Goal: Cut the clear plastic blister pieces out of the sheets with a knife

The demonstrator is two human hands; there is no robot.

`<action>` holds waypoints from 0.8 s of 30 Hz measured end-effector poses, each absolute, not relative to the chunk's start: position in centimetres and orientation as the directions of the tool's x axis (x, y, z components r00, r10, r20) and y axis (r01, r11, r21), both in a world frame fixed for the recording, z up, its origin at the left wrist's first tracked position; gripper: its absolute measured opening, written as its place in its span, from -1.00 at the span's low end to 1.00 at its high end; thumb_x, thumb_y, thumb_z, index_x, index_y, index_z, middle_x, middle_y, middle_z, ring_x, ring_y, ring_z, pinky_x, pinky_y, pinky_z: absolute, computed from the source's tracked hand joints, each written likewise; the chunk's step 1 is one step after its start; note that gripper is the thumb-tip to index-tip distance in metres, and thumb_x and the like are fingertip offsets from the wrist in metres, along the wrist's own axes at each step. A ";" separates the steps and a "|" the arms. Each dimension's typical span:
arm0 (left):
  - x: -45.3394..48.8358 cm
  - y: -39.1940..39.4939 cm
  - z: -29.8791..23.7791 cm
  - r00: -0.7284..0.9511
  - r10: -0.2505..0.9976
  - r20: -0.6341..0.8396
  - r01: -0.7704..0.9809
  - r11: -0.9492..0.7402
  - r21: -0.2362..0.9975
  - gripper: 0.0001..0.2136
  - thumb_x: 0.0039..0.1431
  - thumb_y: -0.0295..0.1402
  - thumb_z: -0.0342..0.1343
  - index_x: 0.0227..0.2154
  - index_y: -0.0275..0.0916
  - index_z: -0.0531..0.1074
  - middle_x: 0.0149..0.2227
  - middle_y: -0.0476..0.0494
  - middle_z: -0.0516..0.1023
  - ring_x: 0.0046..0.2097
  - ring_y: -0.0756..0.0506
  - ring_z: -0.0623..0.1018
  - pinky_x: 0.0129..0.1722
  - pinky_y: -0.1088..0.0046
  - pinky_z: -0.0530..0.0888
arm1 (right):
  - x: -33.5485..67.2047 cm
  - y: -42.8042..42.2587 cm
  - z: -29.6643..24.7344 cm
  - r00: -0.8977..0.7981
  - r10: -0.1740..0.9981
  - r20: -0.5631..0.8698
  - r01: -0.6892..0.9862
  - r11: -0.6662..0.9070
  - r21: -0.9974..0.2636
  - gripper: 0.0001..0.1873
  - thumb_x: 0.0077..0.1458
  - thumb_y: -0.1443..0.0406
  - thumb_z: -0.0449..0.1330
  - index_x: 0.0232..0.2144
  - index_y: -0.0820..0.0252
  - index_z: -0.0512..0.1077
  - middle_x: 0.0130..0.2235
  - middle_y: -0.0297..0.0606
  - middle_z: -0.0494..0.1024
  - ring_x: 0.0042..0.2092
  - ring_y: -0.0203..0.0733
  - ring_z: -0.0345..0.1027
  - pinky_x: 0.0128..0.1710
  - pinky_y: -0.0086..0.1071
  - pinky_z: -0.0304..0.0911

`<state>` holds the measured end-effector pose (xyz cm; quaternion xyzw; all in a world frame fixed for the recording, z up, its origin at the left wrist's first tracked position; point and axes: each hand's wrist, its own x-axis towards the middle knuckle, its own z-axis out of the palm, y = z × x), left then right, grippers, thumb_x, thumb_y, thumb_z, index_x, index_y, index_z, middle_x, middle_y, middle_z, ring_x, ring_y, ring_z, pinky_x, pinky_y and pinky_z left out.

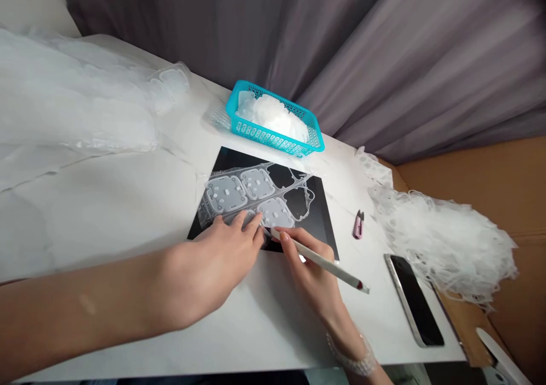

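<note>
My right grip (313,265) is clasping a tool (339,272), my spread left grip (217,257) touching the sheet (226,193); a basket (260,135) is sitting beyond.

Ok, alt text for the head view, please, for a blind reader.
The left hand rests on a plastic sheet over a black mat while the right hand holds a pen-like tool close by. Behind is a blue basket of white pieces; pink snips and a phone lie right.

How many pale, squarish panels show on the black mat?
3 clearly: the left panel, the upper panel beside it, and the front panel near the right hand. Another may be hidden under the left hand.
</note>
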<state>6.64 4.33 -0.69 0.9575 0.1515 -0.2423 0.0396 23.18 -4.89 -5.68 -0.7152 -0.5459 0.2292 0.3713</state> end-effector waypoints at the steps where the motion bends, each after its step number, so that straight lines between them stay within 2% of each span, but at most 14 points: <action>1: 6.5 4.4 -0.8 0.843 0.266 -0.467 0.299 -0.954 -0.004 -0.29 0.16 -0.59 0.02 0.38 -0.47 -0.02 0.40 -0.47 -0.14 0.40 -0.42 0.09 0.17 -0.02 0.45 | 23.1 -4.6 -5.6 0.284 0.955 0.089 0.625 -0.114 -0.773 -0.71 0.32 0.17 0.11 -0.23 0.18 0.58 -0.29 -0.26 0.65 -0.33 -0.26 0.50 -0.37 -0.47 0.30; 7: 6.0 4.4 -2.8 0.908 0.260 -0.329 0.251 -0.965 -0.069 -0.37 0.20 -0.52 -0.04 0.35 -0.51 0.07 0.37 -0.53 0.06 0.35 -0.46 0.21 -0.03 -0.02 0.56 | 22.6 -3.3 -5.3 0.217 0.967 0.134 0.723 -0.067 -0.688 -0.72 0.33 0.24 0.08 -0.30 0.21 0.55 -0.39 -0.30 0.61 -0.45 -0.31 0.40 -0.44 -0.45 0.19; 11: 6.0 4.4 -2.6 0.913 0.255 -0.318 0.244 -0.967 -0.075 -0.40 0.19 -0.52 -0.03 0.32 -0.50 0.15 0.35 -0.53 0.15 0.33 -0.47 0.24 -0.10 0.00 0.59 | 22.3 -2.7 -5.1 0.195 0.970 0.145 0.773 -0.061 -0.632 -0.74 0.32 0.28 0.07 -0.35 0.20 0.51 -0.42 -0.31 0.57 -0.48 -0.33 0.34 -0.46 -0.44 0.13; 18: 6.1 4.8 -1.7 0.908 0.252 -0.336 0.261 -0.965 -0.017 -0.44 0.17 -0.57 -0.06 0.27 -0.44 0.24 0.32 -0.47 0.24 0.30 -0.42 0.30 -0.16 0.09 0.61 | 22.0 -2.5 -4.0 0.145 0.984 0.103 0.845 -0.069 -0.531 -0.68 0.30 0.35 0.06 -0.53 0.16 0.24 -0.58 -0.44 0.32 -0.57 -0.38 -0.02 -0.53 -0.40 -0.07; 21: 6.1 5.0 -1.3 0.898 0.246 -0.366 0.269 -0.963 0.014 -0.42 0.16 -0.58 -0.04 0.28 -0.43 0.22 0.33 -0.46 0.22 0.30 -0.41 0.29 -0.13 0.11 0.60 | 22.2 -3.1 -4.3 0.111 0.986 0.124 0.861 -0.033 -0.507 -0.70 0.31 0.36 0.05 -0.51 0.15 0.23 -0.56 -0.44 0.32 -0.55 -0.36 -0.03 -0.51 -0.40 -0.06; 24: 6.0 5.2 -1.0 0.893 0.228 -0.388 0.259 -0.965 0.030 -0.43 0.16 -0.59 -0.04 0.27 -0.44 0.24 0.32 -0.47 0.24 0.30 -0.40 0.30 -0.06 0.10 0.57 | 22.2 -3.3 -5.2 0.081 0.980 0.180 0.871 0.019 -0.491 -0.74 0.32 0.36 0.04 -0.46 0.15 0.27 -0.51 -0.41 0.35 -0.53 -0.35 0.05 -0.49 -0.41 -0.01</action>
